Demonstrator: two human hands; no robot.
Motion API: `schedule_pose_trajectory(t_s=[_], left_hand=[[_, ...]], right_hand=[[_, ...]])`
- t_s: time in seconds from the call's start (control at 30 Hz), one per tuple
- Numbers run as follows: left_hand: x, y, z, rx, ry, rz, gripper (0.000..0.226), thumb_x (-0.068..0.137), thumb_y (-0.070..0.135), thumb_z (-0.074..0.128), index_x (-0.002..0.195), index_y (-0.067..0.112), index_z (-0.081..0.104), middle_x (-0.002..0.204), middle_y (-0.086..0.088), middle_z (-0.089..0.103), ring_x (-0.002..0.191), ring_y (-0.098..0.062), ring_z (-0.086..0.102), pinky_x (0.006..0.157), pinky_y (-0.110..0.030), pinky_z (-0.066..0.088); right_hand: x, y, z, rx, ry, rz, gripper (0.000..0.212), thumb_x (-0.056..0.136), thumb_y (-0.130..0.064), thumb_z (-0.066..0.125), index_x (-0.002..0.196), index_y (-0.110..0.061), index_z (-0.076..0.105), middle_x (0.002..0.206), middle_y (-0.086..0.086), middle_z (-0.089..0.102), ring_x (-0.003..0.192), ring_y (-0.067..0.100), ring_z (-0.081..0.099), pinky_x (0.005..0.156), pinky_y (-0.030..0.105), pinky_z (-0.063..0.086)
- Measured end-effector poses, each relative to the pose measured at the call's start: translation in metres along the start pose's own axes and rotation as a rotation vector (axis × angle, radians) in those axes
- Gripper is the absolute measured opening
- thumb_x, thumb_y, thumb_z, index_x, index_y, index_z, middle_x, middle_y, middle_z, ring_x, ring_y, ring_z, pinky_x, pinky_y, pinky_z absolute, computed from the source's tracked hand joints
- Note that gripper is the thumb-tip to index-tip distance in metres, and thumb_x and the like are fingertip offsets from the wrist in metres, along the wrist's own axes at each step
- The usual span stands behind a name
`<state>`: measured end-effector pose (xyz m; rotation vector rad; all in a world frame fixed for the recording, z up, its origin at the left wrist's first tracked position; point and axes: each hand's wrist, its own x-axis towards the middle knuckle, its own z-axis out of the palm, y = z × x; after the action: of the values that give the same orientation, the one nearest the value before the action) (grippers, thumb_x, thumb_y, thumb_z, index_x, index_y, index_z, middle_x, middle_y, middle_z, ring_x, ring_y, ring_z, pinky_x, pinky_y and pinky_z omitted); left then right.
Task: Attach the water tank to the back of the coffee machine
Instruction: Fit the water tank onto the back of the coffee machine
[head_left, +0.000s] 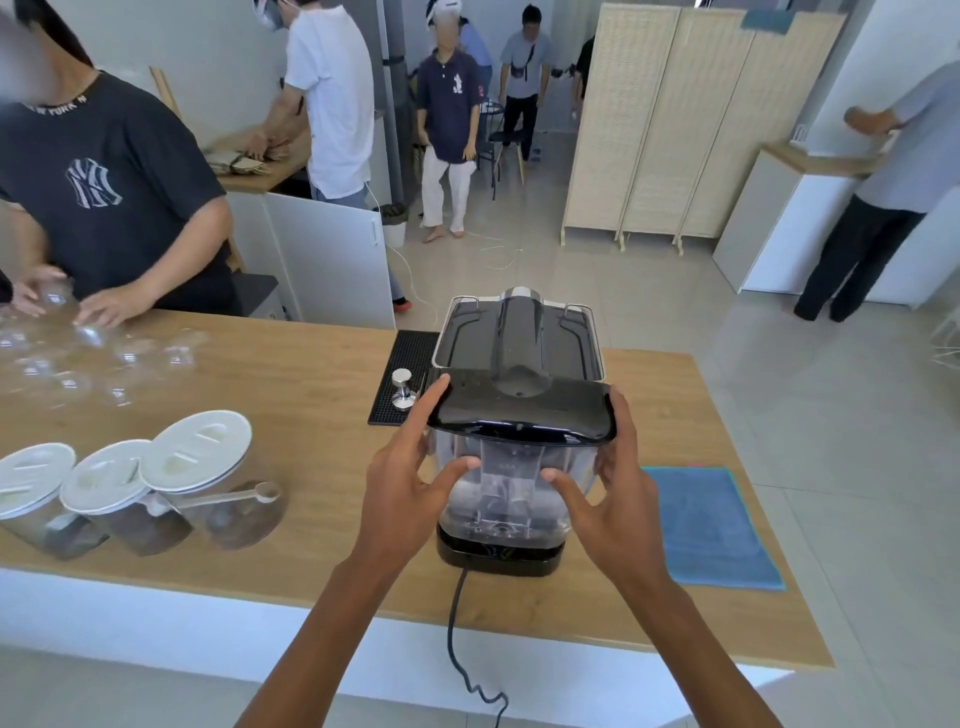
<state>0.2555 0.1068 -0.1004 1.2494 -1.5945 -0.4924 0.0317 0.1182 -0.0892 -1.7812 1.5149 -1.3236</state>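
Note:
A clear water tank (511, 483) with a glossy black lid (524, 410) stands upright against the back of the black coffee machine (519, 332), over the machine's black base (501, 558). My left hand (410, 478) grips the tank's left side, thumb on the clear front, fingers up at the lid's corner. On the tank's right side my right hand (610, 478) holds it the same way. The machine's back faces me on a wooden counter (311, 395).
A black power cord (454, 623) hangs over the counter's near edge. A steel tamper (402, 387) sits on a black mat (402, 364) left of the machine. Three lidded jars (140, 483) stand at left, a blue cloth (711, 525) at right. A person handles clear cups (93, 358) far left.

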Motion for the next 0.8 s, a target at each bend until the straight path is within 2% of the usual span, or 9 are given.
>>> schedule_pose_trajectory(t_s=[0.1, 0.2, 0.27, 0.4, 0.47, 0.53, 0.6, 0.7, 0.8], left_hand=[[-0.002, -0.004, 0.002, -0.010, -0.002, -0.003, 0.078, 0.086, 0.034, 0.072, 0.154, 0.036, 0.032, 0.132, 0.051, 0.042, 0.099, 0.005, 0.047, 0.092, -0.012, 0.041], [-0.007, -0.009, 0.005, -0.029, -0.020, -0.014, 0.077, 0.086, 0.036, 0.072, 0.153, 0.039, 0.032, 0.142, 0.042, 0.040, 0.104, 0.015, 0.049, 0.093, -0.006, 0.038], [-0.012, -0.015, 0.008, -0.034, -0.033, -0.031, 0.077, 0.087, 0.035, 0.072, 0.152, 0.040, 0.032, 0.140, 0.041, 0.043, 0.108, 0.011, 0.051, 0.093, -0.005, 0.037], [-0.016, -0.022, 0.009, -0.009, -0.032, -0.043, 0.076, 0.089, 0.040, 0.071, 0.153, 0.041, 0.030, 0.120, 0.044, 0.051, 0.091, 0.004, 0.047, 0.084, -0.005, 0.039], [-0.015, -0.022, 0.009, -0.008, -0.029, -0.034, 0.075, 0.088, 0.047, 0.068, 0.152, 0.042, 0.029, 0.121, 0.050, 0.048, 0.090, 0.008, 0.047, 0.083, -0.003, 0.038], [-0.016, -0.022, 0.009, -0.004, -0.027, -0.035, 0.076, 0.088, 0.046, 0.068, 0.152, 0.041, 0.028, 0.120, 0.054, 0.046, 0.090, 0.009, 0.048, 0.083, -0.001, 0.037], [-0.017, -0.023, 0.010, 0.013, -0.027, -0.040, 0.078, 0.086, 0.047, 0.066, 0.153, 0.041, 0.026, 0.108, 0.038, 0.058, 0.085, 0.002, 0.050, 0.079, -0.004, 0.041], [-0.018, -0.025, 0.011, 0.038, -0.027, -0.045, 0.080, 0.087, 0.047, 0.066, 0.155, 0.039, 0.024, 0.101, 0.022, 0.058, 0.081, -0.006, 0.057, 0.077, -0.003, 0.042], [-0.020, -0.023, 0.011, 0.035, -0.029, -0.027, 0.082, 0.088, 0.041, 0.068, 0.155, 0.040, 0.021, 0.130, 0.030, 0.055, 0.078, -0.005, 0.056, 0.079, 0.002, 0.037]], right_hand=[[-0.003, 0.004, 0.005, -0.008, 0.030, 0.005, 0.099, 0.080, -0.051, 0.072, 0.155, -0.048, 0.007, 0.144, -0.009, 0.057, 0.124, 0.014, 0.060, 0.102, 0.045, 0.051], [-0.009, 0.012, 0.011, -0.048, 0.037, 0.019, 0.098, 0.080, -0.051, 0.070, 0.156, -0.045, 0.008, 0.123, 0.003, 0.070, 0.097, 0.027, 0.069, 0.084, 0.046, 0.058], [-0.015, 0.016, 0.016, -0.062, 0.027, 0.040, 0.097, 0.081, -0.046, 0.071, 0.157, -0.041, 0.011, 0.118, -0.003, 0.071, 0.090, 0.029, 0.068, 0.078, 0.042, 0.057], [-0.016, 0.020, 0.021, -0.026, 0.029, 0.069, 0.096, 0.081, -0.042, 0.070, 0.158, -0.029, 0.013, 0.150, -0.001, 0.050, 0.096, -0.026, 0.054, 0.073, -0.004, 0.042], [-0.015, 0.021, 0.021, -0.016, 0.025, 0.069, 0.096, 0.082, -0.040, 0.071, 0.158, -0.029, 0.012, 0.157, 0.002, 0.041, 0.099, -0.035, 0.044, 0.073, -0.009, 0.034], [-0.015, 0.021, 0.020, -0.010, 0.023, 0.076, 0.097, 0.084, -0.034, 0.074, 0.158, -0.030, 0.012, 0.154, -0.002, 0.044, 0.102, -0.022, 0.053, 0.070, -0.006, 0.038], [-0.017, 0.020, 0.020, -0.017, 0.019, 0.083, 0.097, 0.084, -0.033, 0.075, 0.158, -0.032, 0.011, 0.149, -0.008, 0.047, 0.103, -0.009, 0.057, 0.070, 0.000, 0.044], [-0.016, 0.021, 0.019, -0.018, 0.010, 0.076, 0.097, 0.084, -0.041, 0.072, 0.157, -0.038, 0.009, 0.157, -0.003, 0.040, 0.101, -0.026, 0.053, 0.076, -0.005, 0.040], [-0.017, 0.021, 0.017, -0.010, -0.001, 0.072, 0.097, 0.079, -0.057, 0.066, 0.153, -0.053, 0.003, 0.160, -0.007, 0.035, 0.138, 0.007, 0.047, 0.108, 0.027, 0.045]])
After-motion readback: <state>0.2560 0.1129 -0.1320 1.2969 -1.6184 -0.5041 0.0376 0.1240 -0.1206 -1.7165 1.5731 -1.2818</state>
